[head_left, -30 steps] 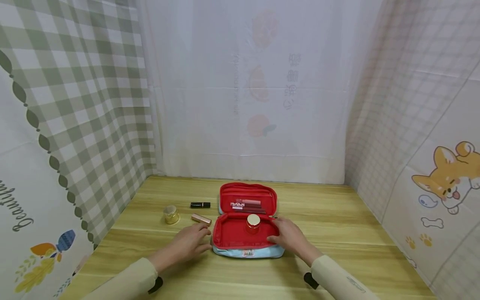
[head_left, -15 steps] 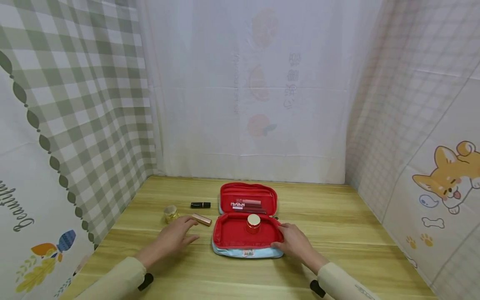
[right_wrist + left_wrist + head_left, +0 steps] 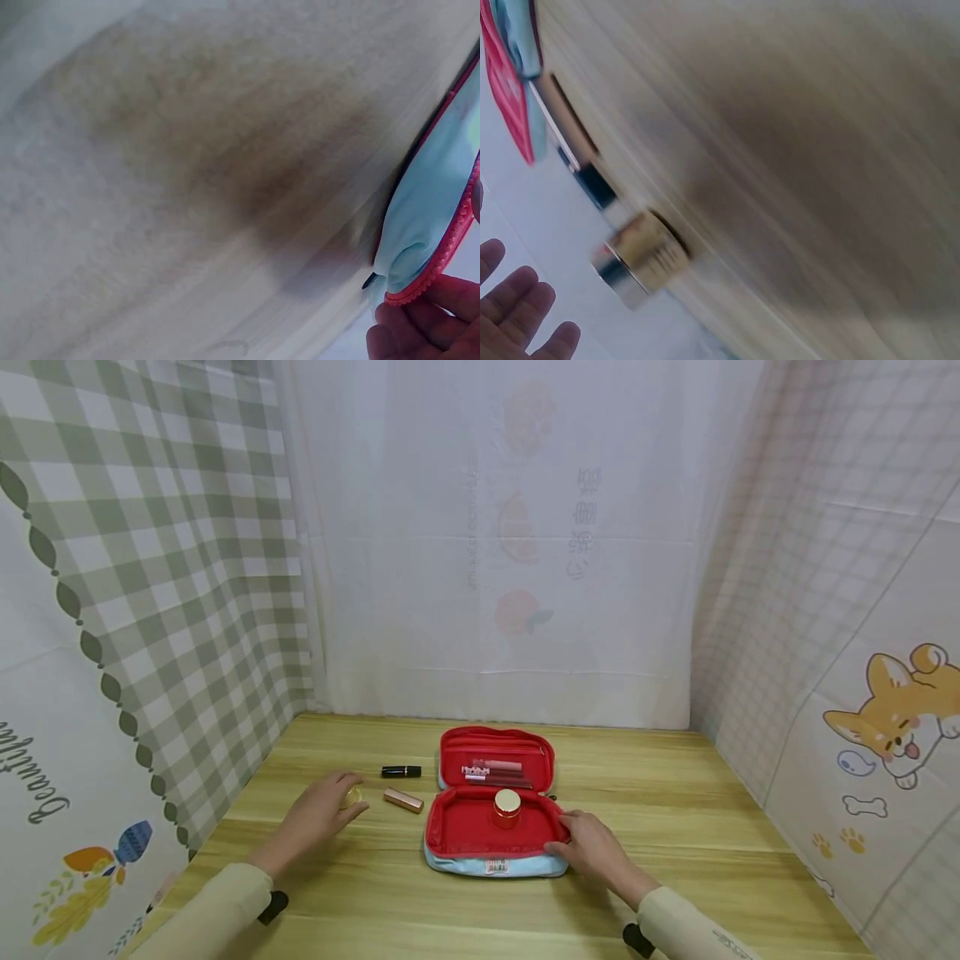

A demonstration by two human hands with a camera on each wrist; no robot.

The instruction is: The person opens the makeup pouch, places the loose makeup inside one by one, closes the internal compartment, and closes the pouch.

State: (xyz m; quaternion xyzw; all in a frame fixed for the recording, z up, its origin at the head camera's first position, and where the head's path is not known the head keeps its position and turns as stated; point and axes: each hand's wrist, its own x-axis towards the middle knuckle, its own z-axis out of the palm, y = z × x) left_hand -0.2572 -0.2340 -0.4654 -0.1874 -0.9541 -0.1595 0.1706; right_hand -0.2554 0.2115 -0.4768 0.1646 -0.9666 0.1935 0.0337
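My left hand (image 3: 318, 810) reaches over a gold jar (image 3: 352, 797), partly hiding it, with the fingers spread. In the left wrist view the fingertips (image 3: 544, 300) stand apart from that jar (image 3: 641, 259), which rests on the table. An unzipped light-blue cosmetic bag (image 3: 465, 865) with a red lining lies open in the middle. My right hand (image 3: 596, 852) holds its right rim, thumb inside; the right wrist view has the fingers at the red zipper edge (image 3: 439, 262). A second jar with a gold lid (image 3: 507, 810) stands inside the bag.
Between the left hand and the bag lies a rose-gold lipstick tube (image 3: 403, 800), with a black tube (image 3: 401, 772) behind it. Several slim pink and dark cosmetic tubes (image 3: 498, 768) sit in the bag's lid. Curtains hang around the wooden table (image 3: 675, 810).
My left hand has moved left and away from me, from beside the bag past the rose-gold tube to the gold jar. My right hand shifted slightly along the bag's right rim.
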